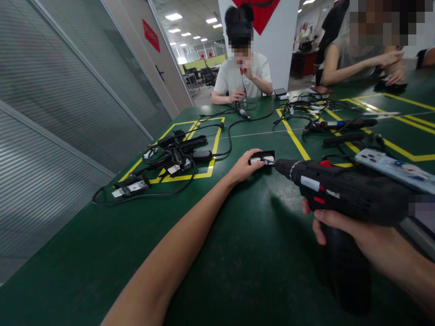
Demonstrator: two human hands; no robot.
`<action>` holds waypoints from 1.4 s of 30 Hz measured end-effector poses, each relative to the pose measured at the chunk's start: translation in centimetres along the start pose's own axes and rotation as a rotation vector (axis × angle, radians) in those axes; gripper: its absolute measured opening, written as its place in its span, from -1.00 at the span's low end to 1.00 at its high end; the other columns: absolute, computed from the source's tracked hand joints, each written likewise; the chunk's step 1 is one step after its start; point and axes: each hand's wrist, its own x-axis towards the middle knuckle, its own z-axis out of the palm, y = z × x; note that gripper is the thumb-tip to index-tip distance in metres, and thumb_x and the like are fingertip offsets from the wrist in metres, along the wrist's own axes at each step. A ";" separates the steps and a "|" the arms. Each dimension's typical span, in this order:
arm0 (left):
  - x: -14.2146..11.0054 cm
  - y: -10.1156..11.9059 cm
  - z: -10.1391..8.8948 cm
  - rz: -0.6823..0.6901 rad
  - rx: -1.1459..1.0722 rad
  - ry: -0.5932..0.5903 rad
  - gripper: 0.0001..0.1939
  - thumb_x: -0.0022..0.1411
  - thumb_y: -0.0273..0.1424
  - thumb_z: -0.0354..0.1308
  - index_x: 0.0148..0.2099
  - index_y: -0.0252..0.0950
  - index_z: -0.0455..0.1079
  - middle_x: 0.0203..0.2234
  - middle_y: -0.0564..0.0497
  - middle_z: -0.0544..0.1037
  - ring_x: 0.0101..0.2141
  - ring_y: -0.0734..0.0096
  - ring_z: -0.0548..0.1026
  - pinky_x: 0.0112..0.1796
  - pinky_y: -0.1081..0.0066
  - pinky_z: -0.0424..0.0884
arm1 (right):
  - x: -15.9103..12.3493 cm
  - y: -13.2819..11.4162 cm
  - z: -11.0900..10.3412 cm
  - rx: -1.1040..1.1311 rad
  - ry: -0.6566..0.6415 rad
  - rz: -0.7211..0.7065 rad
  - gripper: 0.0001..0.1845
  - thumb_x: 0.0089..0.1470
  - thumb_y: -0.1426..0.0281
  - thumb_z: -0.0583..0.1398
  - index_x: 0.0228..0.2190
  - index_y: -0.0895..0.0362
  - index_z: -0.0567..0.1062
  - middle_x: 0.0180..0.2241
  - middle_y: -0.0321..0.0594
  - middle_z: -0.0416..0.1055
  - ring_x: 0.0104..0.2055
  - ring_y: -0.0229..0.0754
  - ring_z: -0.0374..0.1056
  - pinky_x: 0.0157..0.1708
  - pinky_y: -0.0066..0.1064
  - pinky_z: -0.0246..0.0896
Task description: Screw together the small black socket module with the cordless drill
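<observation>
Drill at the open case, partway by my reading.
From my remote seat: left hand [247, 164] pinched around the left end of the case [271, 153], which lies on the green table [238, 271] ahead; right hand [340, 222] wrapped around the grip of the drill [343, 188], chuck by the case's right end. Contact at the tip: cannot tell. Case is open, with a white piece [257, 160] and thin wires inside; nothing shows the drill's work there finished, and I can't make out any screws. Off left, parts and cables [178, 154] heaped within yellow tape [211, 168].
</observation>
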 end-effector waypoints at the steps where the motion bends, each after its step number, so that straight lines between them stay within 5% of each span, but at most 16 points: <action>1: 0.0 0.0 0.0 0.001 0.001 -0.003 -0.45 0.16 -0.17 0.12 0.16 -0.25 0.23 -0.02 -0.10 0.41 -0.13 0.28 0.41 -0.04 0.26 0.33 | 0.0 0.0 0.0 0.009 0.003 -0.009 -0.79 0.09 0.15 0.19 -0.29 -0.01 0.48 -0.62 -0.41 0.46 -0.56 -0.19 0.34 -0.49 -0.35 0.16; 26: 0.0 0.1 0.0 -0.003 0.007 -0.011 -0.44 0.16 -0.17 0.11 0.17 -0.26 0.21 -0.03 -0.11 0.40 -0.16 0.30 0.41 -0.08 0.27 0.35 | 0.1 -0.5 0.2 0.064 0.021 -0.021 -0.82 0.05 0.20 0.23 -0.33 0.01 0.48 -0.56 -0.43 0.45 -0.60 -0.25 0.34 -0.56 -0.39 0.14; 31: 0.1 -0.1 0.1 0.022 0.028 -0.013 -0.45 0.17 -0.18 0.12 0.16 -0.27 0.21 -0.02 -0.12 0.40 -0.12 0.27 0.42 -0.05 0.26 0.34 | 0.1 -1.4 0.7 -0.129 0.052 -0.029 -0.76 0.03 0.10 0.21 -0.44 0.00 0.50 -0.61 -0.41 0.46 -0.51 -0.18 0.39 -0.38 -0.31 0.23; 34: 0.0 -0.1 0.1 0.041 0.042 -0.002 -0.45 0.16 -0.18 0.13 0.16 -0.28 0.21 0.00 -0.13 0.40 -0.05 0.23 0.39 0.01 0.24 0.31 | 0.2 -2.2 1.1 -0.180 0.070 0.033 -0.72 0.00 0.07 0.20 -0.52 0.00 0.49 -0.63 -0.37 0.48 -0.50 -0.15 0.40 -0.36 -0.27 0.24; 42: -0.1 -0.2 -0.1 0.087 0.056 0.001 -0.48 0.17 -0.23 0.13 0.14 -0.28 0.22 0.03 -0.11 0.39 0.01 0.23 0.38 0.06 0.24 0.28 | 0.5 -5.1 1.8 0.073 0.158 0.309 -0.80 -0.18 0.19 0.29 -0.58 0.07 0.52 -0.75 -0.31 0.45 -0.72 -0.26 0.27 -0.71 -0.45 0.11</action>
